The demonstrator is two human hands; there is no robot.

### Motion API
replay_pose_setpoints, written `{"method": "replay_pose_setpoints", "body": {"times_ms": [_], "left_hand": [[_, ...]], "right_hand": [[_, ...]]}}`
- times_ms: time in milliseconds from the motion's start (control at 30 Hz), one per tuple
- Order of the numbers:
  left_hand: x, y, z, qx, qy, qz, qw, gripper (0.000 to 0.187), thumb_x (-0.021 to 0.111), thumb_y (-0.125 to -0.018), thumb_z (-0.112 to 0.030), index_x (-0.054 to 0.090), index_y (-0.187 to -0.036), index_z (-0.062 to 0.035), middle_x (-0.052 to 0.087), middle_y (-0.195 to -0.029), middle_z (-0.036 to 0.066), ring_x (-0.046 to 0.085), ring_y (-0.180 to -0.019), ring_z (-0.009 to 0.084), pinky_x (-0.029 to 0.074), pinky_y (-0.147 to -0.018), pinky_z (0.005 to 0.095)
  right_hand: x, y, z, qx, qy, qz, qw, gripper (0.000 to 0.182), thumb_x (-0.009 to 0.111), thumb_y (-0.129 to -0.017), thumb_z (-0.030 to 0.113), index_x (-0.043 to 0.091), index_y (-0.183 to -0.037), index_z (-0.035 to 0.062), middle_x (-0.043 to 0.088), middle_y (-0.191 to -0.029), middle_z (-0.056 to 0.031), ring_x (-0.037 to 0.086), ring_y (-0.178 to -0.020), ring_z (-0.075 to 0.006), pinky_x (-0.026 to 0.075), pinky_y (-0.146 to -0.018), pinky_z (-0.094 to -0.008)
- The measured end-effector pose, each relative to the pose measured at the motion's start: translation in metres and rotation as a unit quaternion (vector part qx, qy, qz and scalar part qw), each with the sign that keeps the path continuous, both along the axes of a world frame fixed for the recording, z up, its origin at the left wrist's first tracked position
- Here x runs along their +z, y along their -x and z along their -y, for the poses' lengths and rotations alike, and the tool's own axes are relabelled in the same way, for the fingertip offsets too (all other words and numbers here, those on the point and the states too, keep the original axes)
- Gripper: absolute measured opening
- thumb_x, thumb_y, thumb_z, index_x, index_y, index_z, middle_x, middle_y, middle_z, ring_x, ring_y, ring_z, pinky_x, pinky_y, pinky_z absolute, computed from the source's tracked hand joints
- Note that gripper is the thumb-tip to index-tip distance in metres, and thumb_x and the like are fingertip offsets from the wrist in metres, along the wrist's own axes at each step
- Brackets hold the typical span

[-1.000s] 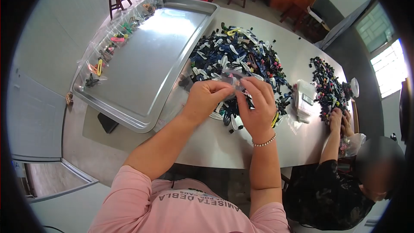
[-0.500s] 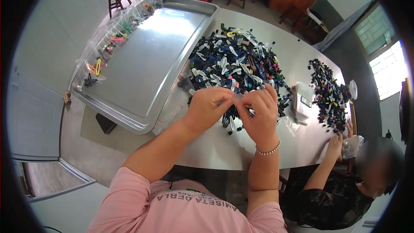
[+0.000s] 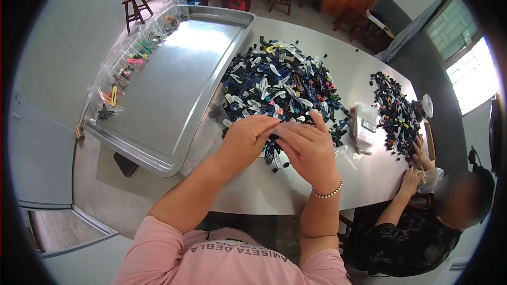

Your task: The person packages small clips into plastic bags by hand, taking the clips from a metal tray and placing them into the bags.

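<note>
Both hands are brought together at the near edge of the hair clip pile (image 3: pixel 280 87). Left hand (image 3: pixel 247 138) is curled, right hand (image 3: pixel 309 150) half-closed; whether anything is pinched cannot be told. Step judged: 1 clip being picked or bagged. Next move calls for fingertip precision. Steel tray (image 3: pixel 169 82) carries small bags of clips (image 3: pixel 124 68) along its far rim.

A big steel tray (image 3: pixel 174 79) lies at my left, small clear bags (image 3: pixel 122 68) lining its far rim. A co-worker (image 3: pixel 422 227) sits at my right beside a smaller dark pile (image 3: pixel 393 113).
</note>
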State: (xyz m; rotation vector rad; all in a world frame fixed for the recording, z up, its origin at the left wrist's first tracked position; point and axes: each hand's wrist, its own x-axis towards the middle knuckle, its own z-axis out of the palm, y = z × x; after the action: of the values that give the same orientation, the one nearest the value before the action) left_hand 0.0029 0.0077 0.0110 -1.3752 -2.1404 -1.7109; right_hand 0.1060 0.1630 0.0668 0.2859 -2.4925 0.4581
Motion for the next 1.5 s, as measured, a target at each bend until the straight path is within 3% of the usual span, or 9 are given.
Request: {"method": "replay_pose_setpoints", "body": {"times_ms": [233,333,533,767,933,1000,1167,1400,1500], "left_hand": [[0.007,-0.003,0.002,-0.004,0.036,0.024,0.999,0.052,0.070,-0.076,0.002,0.062,-0.127,-0.0055,0.067,-0.114,0.016,0.065,-0.103,0.0321,0.052,-0.089,0.0375],[0.011,-0.002,0.003,-0.017,0.040,0.051,0.998,0.057,0.071,-0.075,0.001,0.060,-0.130,-0.0069,0.067,-0.113,0.016,0.065,-0.103,0.0315,0.052,-0.089,0.0376],[0.011,0.004,0.004,-0.075,0.079,-0.016,0.994,0.067,0.075,-0.071,-0.005,0.055,-0.135,-0.0039,0.061,-0.126,0.017,0.055,-0.121,0.0346,0.041,-0.106,0.0425],[0.013,0.002,0.006,-0.110,0.143,0.088,0.980,0.061,0.077,-0.073,-0.005,0.058,-0.131,-0.0052,0.065,-0.114,0.012,0.062,-0.098,0.0253,0.051,-0.084,0.0346],[-0.001,0.003,0.003,-0.049,0.096,0.026,0.994,0.053,0.078,-0.074,-0.009,0.061,-0.125,-0.0053,0.066,-0.103,0.010,0.063,-0.088,0.0237,0.052,-0.077,0.0331],[-0.001,0.001,0.002,-0.005,0.098,0.127,0.987,0.049,0.080,-0.075,-0.010,0.063,-0.122,-0.0068,0.067,-0.100,0.009,0.064,-0.086,0.0219,0.053,-0.074,0.0325],[-0.002,0.002,0.002,0.032,0.068,0.172,0.982,0.046,0.081,-0.076,-0.010,0.064,-0.119,-0.0061,0.068,-0.100,0.010,0.065,-0.084,0.0216,0.053,-0.072,0.0317],[-0.007,0.008,0.001,0.056,0.017,0.182,0.982,0.043,0.081,-0.076,-0.010,0.066,-0.116,-0.0049,0.068,-0.097,0.010,0.065,-0.081,0.0211,0.053,-0.069,0.0317],[-0.003,0.009,0.002,0.079,0.021,0.156,0.984,0.043,0.081,-0.075,-0.011,0.066,-0.114,-0.0053,0.067,-0.096,0.010,0.065,-0.085,0.0254,0.053,-0.073,0.0349]], "right_hand": [[0.003,-0.003,0.005,0.077,0.115,0.118,0.983,0.032,0.067,-0.086,0.006,0.066,-0.117,0.0115,0.071,-0.110,-0.0063,0.068,-0.099,-0.0284,0.041,-0.105,-0.0467],[0.004,-0.002,0.003,0.104,0.067,0.106,0.987,0.032,0.068,-0.086,0.008,0.066,-0.118,0.0112,0.068,-0.120,-0.0082,0.065,-0.107,-0.0291,0.040,-0.106,-0.0486],[0.006,-0.009,-0.004,0.121,0.020,0.156,0.980,0.019,0.072,-0.081,0.010,0.072,-0.101,0.0092,0.064,-0.123,-0.0068,0.060,-0.116,-0.0266,0.036,-0.109,-0.0492],[0.011,-0.010,-0.006,0.152,0.048,0.160,0.974,0.016,0.073,-0.079,0.010,0.072,-0.095,0.0076,0.065,-0.123,-0.0059,0.061,-0.115,-0.0272,0.038,-0.108,-0.0509],[0.006,-0.005,-0.017,0.160,0.164,0.134,0.964,0.024,0.076,-0.081,0.010,0.072,-0.103,0.0031,0.069,-0.114,-0.0122,0.066,-0.105,-0.0295,0.051,-0.094,-0.0385],[-0.012,0.003,-0.025,0.173,0.235,0.071,0.954,0.023,0.072,-0.085,0.007,0.071,-0.107,0.0000,0.072,-0.108,-0.0129,0.070,-0.094,-0.0234,0.055,-0.081,-0.0302],[-0.041,0.023,-0.046,-0.109,0.334,0.044,0.935,0.022,0.064,-0.093,0.008,0.069,-0.112,-0.0005,0.073,-0.105,-0.0098,0.068,-0.089,-0.0123,0.054,-0.077,-0.0269],[-0.079,0.064,-0.067,-0.204,0.272,0.018,0.940,0.027,0.066,-0.090,0.010,0.069,-0.116,0.0016,0.073,-0.101,-0.0102,0.068,-0.082,-0.0138,0.053,-0.074,-0.0273],[-0.077,0.089,-0.077,-0.268,0.205,0.013,0.941,0.025,0.069,-0.087,0.022,0.070,-0.104,0.0038,0.069,-0.093,-0.0165,0.067,-0.086,-0.0324,0.053,-0.076,-0.0405]]}}
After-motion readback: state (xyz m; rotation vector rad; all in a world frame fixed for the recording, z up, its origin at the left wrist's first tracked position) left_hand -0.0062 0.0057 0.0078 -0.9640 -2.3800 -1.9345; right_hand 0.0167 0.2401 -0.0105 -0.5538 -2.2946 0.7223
